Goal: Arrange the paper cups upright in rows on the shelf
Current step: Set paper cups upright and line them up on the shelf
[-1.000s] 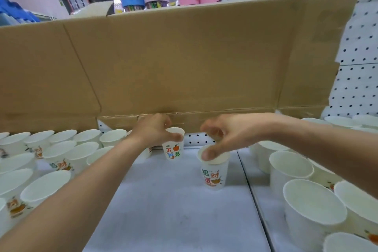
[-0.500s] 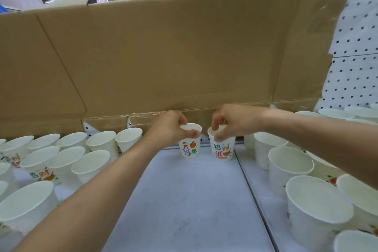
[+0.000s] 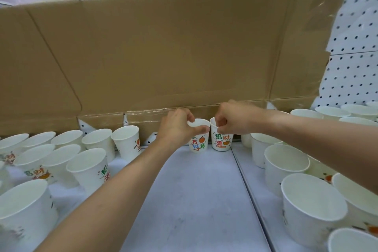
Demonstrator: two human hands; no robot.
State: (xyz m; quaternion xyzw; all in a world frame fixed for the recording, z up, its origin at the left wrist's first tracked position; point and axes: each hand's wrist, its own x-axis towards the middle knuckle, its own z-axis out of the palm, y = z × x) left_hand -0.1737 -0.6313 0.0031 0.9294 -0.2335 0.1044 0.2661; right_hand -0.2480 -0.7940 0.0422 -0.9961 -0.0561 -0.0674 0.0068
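Moved: right hand (image 3: 233, 121) has brought the right cup (image 3: 222, 143) back beside the left cup (image 3: 199, 144) | Grip: left hand (image 3: 176, 129) holds left cup's rim, right pinches its rim | Cups: upright on shelf (image 3: 194, 200), under each grip

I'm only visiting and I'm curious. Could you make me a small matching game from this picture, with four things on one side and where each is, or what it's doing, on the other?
Things:
1. left hand
2. right hand
3. cardboard sheet
4. wide cups

Places or states:
A. stands upright along the back of the shelf
B. stand open side up at the right end
C. grips the rim of the orange-fruit cup
D. pinches the rim of the green-and-red lettered cup

Pairs: 1-C, 2-D, 3-A, 4-B.
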